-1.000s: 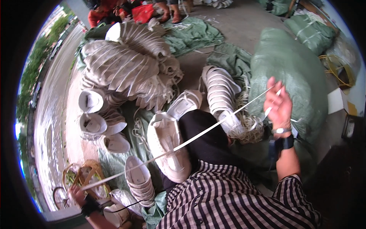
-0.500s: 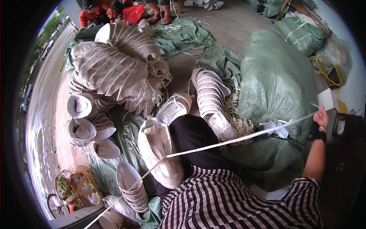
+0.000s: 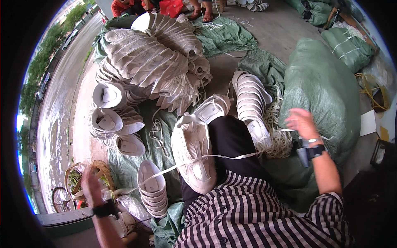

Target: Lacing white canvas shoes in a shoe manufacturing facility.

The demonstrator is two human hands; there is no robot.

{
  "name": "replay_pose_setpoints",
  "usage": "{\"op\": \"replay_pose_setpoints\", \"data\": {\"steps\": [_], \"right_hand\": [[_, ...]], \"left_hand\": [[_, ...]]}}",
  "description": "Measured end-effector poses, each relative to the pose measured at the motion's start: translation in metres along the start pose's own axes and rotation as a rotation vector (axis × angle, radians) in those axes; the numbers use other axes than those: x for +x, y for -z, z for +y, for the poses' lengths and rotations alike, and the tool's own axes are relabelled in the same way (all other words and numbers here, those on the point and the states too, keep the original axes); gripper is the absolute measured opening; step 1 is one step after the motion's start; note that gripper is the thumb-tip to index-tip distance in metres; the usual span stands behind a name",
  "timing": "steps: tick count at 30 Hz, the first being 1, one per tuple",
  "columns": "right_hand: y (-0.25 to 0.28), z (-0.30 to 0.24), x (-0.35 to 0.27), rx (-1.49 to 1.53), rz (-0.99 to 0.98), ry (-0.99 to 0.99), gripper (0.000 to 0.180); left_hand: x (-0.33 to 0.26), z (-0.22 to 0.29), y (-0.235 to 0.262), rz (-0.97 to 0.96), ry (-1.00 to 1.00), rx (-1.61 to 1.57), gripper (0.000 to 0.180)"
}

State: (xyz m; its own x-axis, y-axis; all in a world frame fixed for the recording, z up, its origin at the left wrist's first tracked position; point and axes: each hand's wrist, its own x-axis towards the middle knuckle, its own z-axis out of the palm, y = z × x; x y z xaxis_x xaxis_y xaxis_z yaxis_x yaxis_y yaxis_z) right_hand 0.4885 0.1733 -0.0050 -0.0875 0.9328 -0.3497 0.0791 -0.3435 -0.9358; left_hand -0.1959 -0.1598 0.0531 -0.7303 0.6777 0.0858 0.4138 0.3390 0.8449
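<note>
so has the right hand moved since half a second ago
Yes, to the left: the right hand was beside the white box; now it shows against the large green sack, well left of that box.

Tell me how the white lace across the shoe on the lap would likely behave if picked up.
The white lace is probably floppy: its slack right-hand length curves. It looks light, being a thin, narrow strip. Lifting it may tug the shoe, since it seems threaded through.

We see shoe [image 3: 200,173] off-white, lace [image 3: 167,170] white, sack [image 3: 322,91] green, trousers [image 3: 229,142] black, shirt [image 3: 256,211] striped black and pale; distant bag [image 3: 171,7] probably red.
</note>
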Motion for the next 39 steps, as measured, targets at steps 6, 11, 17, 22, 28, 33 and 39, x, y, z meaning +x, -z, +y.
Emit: {"op": "replay_pose_setpoints", "data": {"steps": [6,11,17,22,28,33,39], "right_hand": [[-0.193,-0.029,-0.054,-0.416,-0.490,0.454,0.028],[-0.218,0.000,-0.063,-0.458,-0.361,0.742,0.012],[-0.213,0.015,-0.094,-0.499,-0.413,0.546,0.014],[-0.217,0.012,-0.103,-0.426,-0.553,0.296,0.008],[-0.221,0.008,-0.102,-0.492,-0.585,0.184,0.010],[-0.226,0.002,-0.099,-0.480,-0.604,0.115,0.011],[-0.224,0.008,-0.089,-0.131,-0.679,-0.319,0.016]], "left_hand": [[-0.080,0.183,-0.244,-0.708,0.111,-0.208,0.028],[-0.102,0.179,-0.298,-0.763,-0.430,0.572,0.022],[-0.086,0.183,-0.299,-0.937,-0.512,0.641,0.026],[-0.079,0.188,-0.295,-1.150,-0.236,0.574,0.022],[-0.087,0.183,-0.292,-1.066,-0.197,0.524,0.021],[-0.089,0.182,-0.295,-0.955,-0.333,0.626,0.020],[-0.103,0.173,-0.300,-0.766,-0.425,0.568,0.019]]}}
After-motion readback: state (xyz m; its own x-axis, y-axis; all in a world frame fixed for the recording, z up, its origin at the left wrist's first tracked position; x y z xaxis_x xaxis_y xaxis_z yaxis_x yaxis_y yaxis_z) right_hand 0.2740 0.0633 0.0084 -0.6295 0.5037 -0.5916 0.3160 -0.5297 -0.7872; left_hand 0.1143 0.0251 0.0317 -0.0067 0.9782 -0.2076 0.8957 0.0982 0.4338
